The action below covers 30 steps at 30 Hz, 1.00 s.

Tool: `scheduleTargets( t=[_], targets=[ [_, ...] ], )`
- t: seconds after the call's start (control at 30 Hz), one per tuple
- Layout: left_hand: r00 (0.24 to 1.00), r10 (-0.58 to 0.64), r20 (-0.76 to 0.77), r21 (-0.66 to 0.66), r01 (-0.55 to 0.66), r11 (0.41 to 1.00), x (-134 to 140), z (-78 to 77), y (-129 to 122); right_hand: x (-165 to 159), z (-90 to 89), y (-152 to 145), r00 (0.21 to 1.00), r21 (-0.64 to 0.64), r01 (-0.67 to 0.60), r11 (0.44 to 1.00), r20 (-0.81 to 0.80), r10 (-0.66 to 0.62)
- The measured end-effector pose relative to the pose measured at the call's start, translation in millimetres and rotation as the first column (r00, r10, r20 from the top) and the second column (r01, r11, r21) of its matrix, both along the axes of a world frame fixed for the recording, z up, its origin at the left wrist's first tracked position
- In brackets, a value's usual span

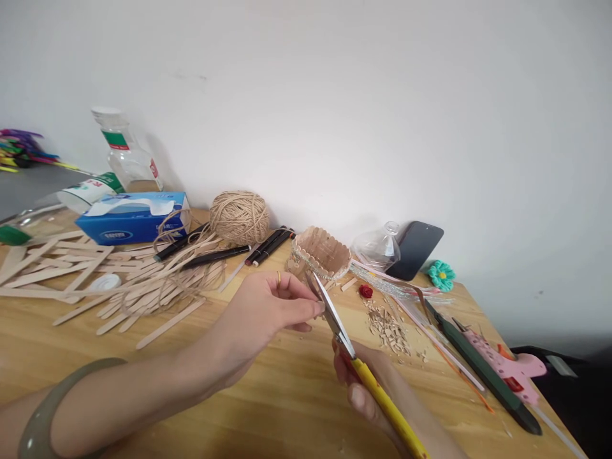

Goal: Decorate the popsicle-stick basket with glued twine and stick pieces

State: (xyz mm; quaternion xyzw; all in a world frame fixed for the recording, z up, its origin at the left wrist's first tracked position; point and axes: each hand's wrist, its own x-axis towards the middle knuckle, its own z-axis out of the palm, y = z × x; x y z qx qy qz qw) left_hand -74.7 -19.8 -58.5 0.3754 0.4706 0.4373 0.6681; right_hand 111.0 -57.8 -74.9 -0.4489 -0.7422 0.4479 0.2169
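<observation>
My right hand [370, 382] is wrapped round a pair of scissors [377, 395] with yellow handles; the blades point up and away, slightly parted. My left hand [268, 312], with a ring on one finger and a bangle on the wrist, pinches at the blades. Whatever small piece sits between its thumb and forefinger is too small to make out. Just behind the blade tips stands a small basket [321, 250] of wooden pieces with a scalloped rim and a glittery band. A red rose-shaped ornament [366, 291] lies right of the blades, beside a heap of wood clippings [389, 328].
Craft sticks [167, 324] spread over the left, with a twine ball [240, 217], black markers [270, 245] and a blue tissue box [134, 220] behind. On the right are a phone [415, 250], a green-handled tool [488, 370] and a pink glue gun [507, 363] near the table edge.
</observation>
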Motion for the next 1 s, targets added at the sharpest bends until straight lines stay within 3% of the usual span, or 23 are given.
scheduleTargets(
  t=[0.3, 0.43, 0.53, 0.77, 0.87, 1.0],
  targets=[
    [1.0, -0.013, -0.014, 0.019, 0.013, 1.0, -1, -1.1, -1, 2, -7.3, 1, 0.998, -0.14, 0.062, 0.988, -0.02, -0.066],
    [1.0, -0.017, -0.021, 0.018, 0.018, 1.0, -1, 0.7, -1, 3, -15.4, 3, 0.98, -0.257, 0.178, 0.95, -0.043, -0.196],
    [0.999, -0.036, -0.034, 0.007, 0.037, 0.999, 0, 1.8, -1, 1, -15.7, 6, 0.942, -0.262, 0.301, 0.917, -0.071, -0.329],
    [0.988, -0.072, -0.135, 0.049, 0.079, 0.996, 5, -10.0, -4, -8, -14.2, 10, 0.803, -0.332, 0.406, 0.852, -0.315, -0.506],
    [0.966, -0.123, -0.227, 0.082, 0.144, 0.986, 7, -14.6, -6, -11, -16.4, 10, 0.779, -0.311, 0.429, 0.848, -0.348, -0.521],
    [0.95, -0.18, -0.253, 0.042, 0.197, 0.979, 11, -16.4, -8, -10, -17.2, 9, 0.806, -0.275, 0.41, 0.87, -0.337, -0.486]
  ],
)
